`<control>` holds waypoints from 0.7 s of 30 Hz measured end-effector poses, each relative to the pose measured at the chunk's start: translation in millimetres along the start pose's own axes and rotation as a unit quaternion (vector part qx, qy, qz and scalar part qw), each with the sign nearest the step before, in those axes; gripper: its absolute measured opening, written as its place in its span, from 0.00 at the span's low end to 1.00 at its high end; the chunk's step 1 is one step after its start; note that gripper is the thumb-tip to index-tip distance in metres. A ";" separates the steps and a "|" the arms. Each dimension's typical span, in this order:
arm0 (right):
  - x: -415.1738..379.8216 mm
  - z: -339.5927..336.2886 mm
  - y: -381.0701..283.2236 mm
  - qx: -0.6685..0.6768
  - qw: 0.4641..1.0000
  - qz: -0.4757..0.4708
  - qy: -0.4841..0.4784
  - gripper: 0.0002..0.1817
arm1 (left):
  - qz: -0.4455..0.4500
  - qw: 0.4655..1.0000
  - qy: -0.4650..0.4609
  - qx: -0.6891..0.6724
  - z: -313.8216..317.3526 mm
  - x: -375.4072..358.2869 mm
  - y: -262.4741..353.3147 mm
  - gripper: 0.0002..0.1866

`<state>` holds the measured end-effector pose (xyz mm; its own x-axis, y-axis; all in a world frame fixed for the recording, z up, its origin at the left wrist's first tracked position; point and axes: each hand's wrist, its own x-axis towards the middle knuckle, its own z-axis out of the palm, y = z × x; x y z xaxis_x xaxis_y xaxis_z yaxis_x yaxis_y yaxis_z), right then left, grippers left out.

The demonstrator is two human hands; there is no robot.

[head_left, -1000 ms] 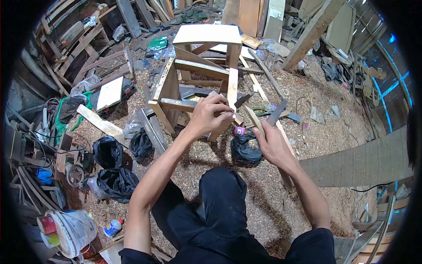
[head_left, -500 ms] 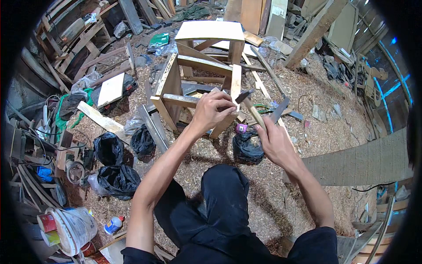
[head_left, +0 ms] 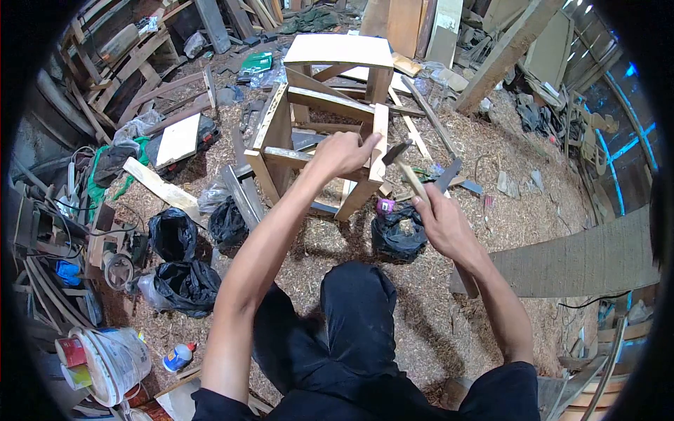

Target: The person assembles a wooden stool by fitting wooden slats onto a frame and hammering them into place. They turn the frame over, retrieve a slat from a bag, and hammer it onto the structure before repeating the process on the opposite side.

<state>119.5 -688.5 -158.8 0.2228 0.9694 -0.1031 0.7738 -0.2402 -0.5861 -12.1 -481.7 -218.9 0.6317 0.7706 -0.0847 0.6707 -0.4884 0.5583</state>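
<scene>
My right hand (head_left: 446,223) is closed around the wooden handle of a hammer (head_left: 413,179), whose dark head is raised just beside the end of a light wooden board. That board (head_left: 379,137) forms the right side of a small wooden frame (head_left: 275,126), which stands on the floor in front of me. My left hand (head_left: 344,153) grips the frame at this board, its thumb along the board's edge and its other fingers largely hidden. Beyond the hammer handle shows a grey flat blade-like piece (head_left: 448,174).
A stool-like piece with a pale top (head_left: 340,50) stands behind the frame. Black plastic bags (head_left: 398,235) sit on the shavings-covered floor. To the left are a white bucket (head_left: 116,365) and a glue bottle (head_left: 179,356). A curved grey sheet (head_left: 576,256) lies at right.
My left hand has moved from a pinch near the board's end up and onto the frame. The hammer has shifted slightly right, still in my right hand.
</scene>
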 end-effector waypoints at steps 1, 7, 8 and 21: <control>0.2 -0.7 -1.3 0.005 0.999 -0.021 0.030 0.14 | 0.031 0.996 -0.074 0.024 -3.9 4.3 -1.5 0.46; 1.0 -2.6 -10.4 -0.006 0.999 0.035 -0.020 0.14 | -0.008 0.965 -0.246 -0.088 1.0 17.6 -3.4 0.43; 1.2 0.3 -3.5 -0.006 0.999 0.035 -0.020 0.14 | -0.036 0.955 -0.258 -0.144 -1.3 14.3 -2.4 0.41; 2.2 3.6 -2.4 0.001 1.000 0.007 -0.007 0.13 | 0.068 0.971 -0.190 -0.128 4.7 20.0 -16.0 0.36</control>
<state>116.0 -685.5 -160.6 0.2245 0.9667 -0.1229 0.7695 -0.2532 -0.5864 -8.4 -460.4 -233.4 0.8377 0.4764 -0.2669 0.4832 -0.4191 0.7686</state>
